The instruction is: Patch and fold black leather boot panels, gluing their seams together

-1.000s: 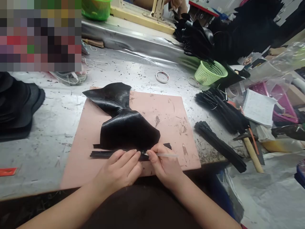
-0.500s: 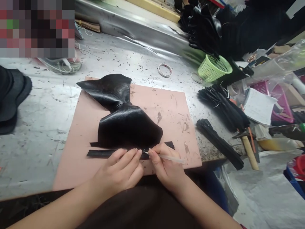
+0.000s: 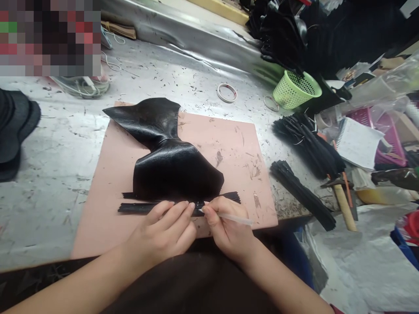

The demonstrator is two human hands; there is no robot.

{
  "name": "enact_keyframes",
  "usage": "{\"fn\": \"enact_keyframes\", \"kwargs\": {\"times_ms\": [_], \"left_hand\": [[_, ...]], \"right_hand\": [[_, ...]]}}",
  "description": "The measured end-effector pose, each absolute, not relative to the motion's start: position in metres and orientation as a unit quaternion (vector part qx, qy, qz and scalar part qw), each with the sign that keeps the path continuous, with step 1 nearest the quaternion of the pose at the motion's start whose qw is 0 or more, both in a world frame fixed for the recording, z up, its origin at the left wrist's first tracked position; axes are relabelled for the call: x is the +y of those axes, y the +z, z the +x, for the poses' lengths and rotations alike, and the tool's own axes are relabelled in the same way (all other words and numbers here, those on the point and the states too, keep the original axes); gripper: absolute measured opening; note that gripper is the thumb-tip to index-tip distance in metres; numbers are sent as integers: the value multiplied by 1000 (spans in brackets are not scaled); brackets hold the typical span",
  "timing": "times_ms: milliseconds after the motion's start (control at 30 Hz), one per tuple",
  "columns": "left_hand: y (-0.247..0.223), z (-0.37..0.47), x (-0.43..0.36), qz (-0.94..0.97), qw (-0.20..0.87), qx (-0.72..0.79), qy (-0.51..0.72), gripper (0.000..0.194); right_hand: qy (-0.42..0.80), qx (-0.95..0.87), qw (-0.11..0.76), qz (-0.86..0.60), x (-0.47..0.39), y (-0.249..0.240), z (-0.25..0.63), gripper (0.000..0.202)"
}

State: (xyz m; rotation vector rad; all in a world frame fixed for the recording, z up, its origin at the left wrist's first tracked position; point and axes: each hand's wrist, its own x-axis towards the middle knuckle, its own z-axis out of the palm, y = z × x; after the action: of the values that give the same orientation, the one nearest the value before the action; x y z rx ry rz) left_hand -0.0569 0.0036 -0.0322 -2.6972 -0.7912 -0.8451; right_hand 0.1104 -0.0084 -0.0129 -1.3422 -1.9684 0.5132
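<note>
A glossy black leather piece [image 3: 176, 168] lies on a pink board [image 3: 104, 218], with black zipper strips [image 3: 135, 208] along its lower edge. My left hand [image 3: 168, 229] rests on the nearer strip, its fingers together and pressed on the strip. In my right hand [image 3: 229, 222] is a slim whitish translucent pen-like tool [image 3: 237, 217], pinched between thumb and fingers. Its tip points left and meets the strip beside my left fingertips. The middle of the strip is partly hidden by both hands.
Behind the board lies a tape roll [image 3: 227, 93], with a green basket [image 3: 296, 89] further right. Bundled black strips [image 3: 307, 141], a notebook [image 3: 358, 141] and a wooden-handled hammer [image 3: 345, 208] are on the right. Black stacked pieces [image 3: 15, 131] sit at the left.
The whole view has shifted slightly, with the board and leather a little higher in it. Both hands keep nearly the same place and hold.
</note>
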Motion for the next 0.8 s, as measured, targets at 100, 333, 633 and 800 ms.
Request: {"fn": "enact_keyframes", "kwargs": {"times_ms": [100, 333, 633, 800], "left_hand": [[-32, -57, 4, -915, 100, -270, -283, 23], [-31, -57, 5, -913, 112, -272, -282, 24], [-36, -56, 3, -904, 98, -277, -312, 24], [-36, -55, 3, -903, 100, -274, -316, 22]], "right_hand": [[200, -759, 346, -515, -8, -13, 111, 17], [197, -763, 340, -513, -8, -12, 110, 17], [196, -748, 375, -510, -7, -15, 110, 19], [205, -746, 387, -501, -8, -16, 110, 17]]}}
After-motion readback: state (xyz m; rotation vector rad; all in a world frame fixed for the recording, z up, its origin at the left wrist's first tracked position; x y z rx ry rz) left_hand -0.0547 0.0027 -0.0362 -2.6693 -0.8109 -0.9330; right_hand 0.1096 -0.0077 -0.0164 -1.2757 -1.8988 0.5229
